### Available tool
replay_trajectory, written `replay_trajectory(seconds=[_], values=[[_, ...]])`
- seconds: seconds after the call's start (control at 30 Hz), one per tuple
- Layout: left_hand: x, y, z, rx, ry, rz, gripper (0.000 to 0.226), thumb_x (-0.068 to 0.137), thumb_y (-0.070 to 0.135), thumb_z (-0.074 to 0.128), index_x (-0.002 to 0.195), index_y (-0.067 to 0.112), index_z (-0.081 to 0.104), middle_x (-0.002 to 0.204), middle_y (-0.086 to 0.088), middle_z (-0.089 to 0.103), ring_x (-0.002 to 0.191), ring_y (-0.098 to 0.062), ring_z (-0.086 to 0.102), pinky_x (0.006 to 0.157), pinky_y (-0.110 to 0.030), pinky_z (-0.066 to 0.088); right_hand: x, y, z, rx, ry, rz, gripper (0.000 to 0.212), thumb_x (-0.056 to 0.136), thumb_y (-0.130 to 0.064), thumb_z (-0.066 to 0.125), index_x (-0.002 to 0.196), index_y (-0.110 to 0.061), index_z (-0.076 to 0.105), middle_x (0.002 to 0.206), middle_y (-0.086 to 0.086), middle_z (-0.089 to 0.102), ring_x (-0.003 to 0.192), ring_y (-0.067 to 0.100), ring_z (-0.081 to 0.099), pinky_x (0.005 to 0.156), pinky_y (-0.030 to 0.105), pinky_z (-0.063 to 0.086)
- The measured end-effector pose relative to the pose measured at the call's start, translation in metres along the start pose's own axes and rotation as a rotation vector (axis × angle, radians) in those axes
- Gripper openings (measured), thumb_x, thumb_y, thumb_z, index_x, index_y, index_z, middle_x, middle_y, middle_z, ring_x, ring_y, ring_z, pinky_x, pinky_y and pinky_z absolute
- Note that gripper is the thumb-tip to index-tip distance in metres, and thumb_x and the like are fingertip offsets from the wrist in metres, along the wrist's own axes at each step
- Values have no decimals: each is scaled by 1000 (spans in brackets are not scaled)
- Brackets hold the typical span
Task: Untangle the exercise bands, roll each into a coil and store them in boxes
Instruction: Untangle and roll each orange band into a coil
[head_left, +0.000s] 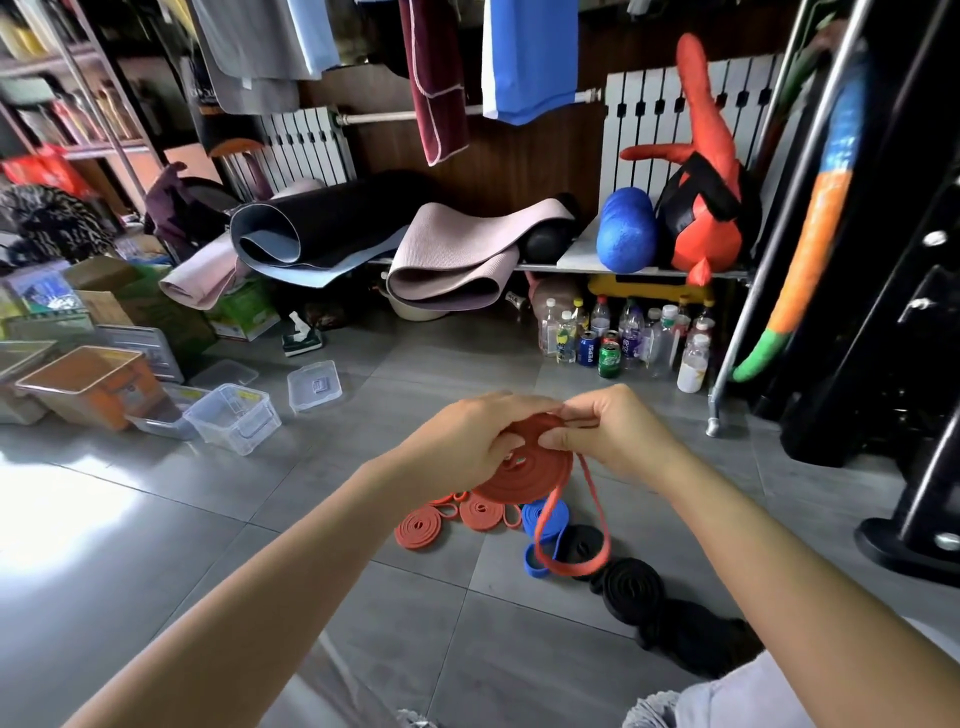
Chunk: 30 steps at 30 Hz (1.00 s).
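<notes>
Hands hold a flat orange rubber exercise band (519, 478), mostly wound into a disc-shaped coil, above grey floor tiles (311, 519). L hand (467, 441) grips the coil's edge; R hand (613, 436) pinches the outer layer, w/ the loose tail hanging looped. Smaller orange coils (418, 530), a blue coil (561, 522) & black coils (631, 584) lie beneath. Clear plastic boxes (234, 421) sit well left.

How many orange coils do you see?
3: held coil between left hand and right hand; two floor coils beside blue band. More may hide behind.
</notes>
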<state>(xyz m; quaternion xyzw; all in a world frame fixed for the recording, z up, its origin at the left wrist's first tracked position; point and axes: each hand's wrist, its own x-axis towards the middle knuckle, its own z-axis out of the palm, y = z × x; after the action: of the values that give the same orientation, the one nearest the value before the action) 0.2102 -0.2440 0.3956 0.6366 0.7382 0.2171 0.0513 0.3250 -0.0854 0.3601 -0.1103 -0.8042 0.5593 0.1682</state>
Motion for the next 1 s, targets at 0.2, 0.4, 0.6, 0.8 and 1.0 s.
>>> replay_trajectory(seconds=[0.2, 0.4, 0.6, 0.8, 1.0], values=[[-10, -11, 12, -281, 160, -128, 48, 87, -2, 55, 122, 31, 59, 111, 17, 58, 105, -2, 55, 92, -12, 40, -13, 13, 0, 160, 9, 67, 24, 71, -2, 76, 81, -23, 74, 74, -9, 74, 72, 4, 70, 64, 11, 50], [-14, -10, 14, -558, 415, -234, 55, 87, -4, 57, 105, 48, 57, 111, 17, 62, 107, -2, 58, 91, -16, 46, -23, 28, 10, 274, 139, 65, 24, 72, 2, 73, 90, -13, 73, 76, -6, 74, 72, 7, 71, 65, 12, 51], [-14, -8, 18, -717, 577, -260, 50, 86, -7, 57, 106, 39, 61, 108, 13, 65, 100, -2, 62, 83, -16, 49, -19, 20, 17, 355, 244, 65, 21, 75, 2, 71, 94, -8, 71, 72, -8, 73, 69, 5, 70, 62, 12, 51], [-15, -5, 27, -973, 744, -316, 46, 86, -7, 56, 109, 32, 65, 109, 4, 69, 105, -14, 64, 90, -35, 52, -18, 12, 23, 352, 286, 51, 25, 76, -1, 71, 100, -9, 70, 73, -15, 72, 71, -2, 68, 66, 8, 49], [-18, 0, 39, -1265, 807, -375, 40, 89, -5, 54, 108, 28, 65, 119, -12, 63, 114, -34, 57, 94, -52, 48, -17, 7, 28, 404, 304, 88, 16, 77, -2, 71, 92, -8, 71, 71, -7, 73, 65, 5, 69, 58, 11, 50]])
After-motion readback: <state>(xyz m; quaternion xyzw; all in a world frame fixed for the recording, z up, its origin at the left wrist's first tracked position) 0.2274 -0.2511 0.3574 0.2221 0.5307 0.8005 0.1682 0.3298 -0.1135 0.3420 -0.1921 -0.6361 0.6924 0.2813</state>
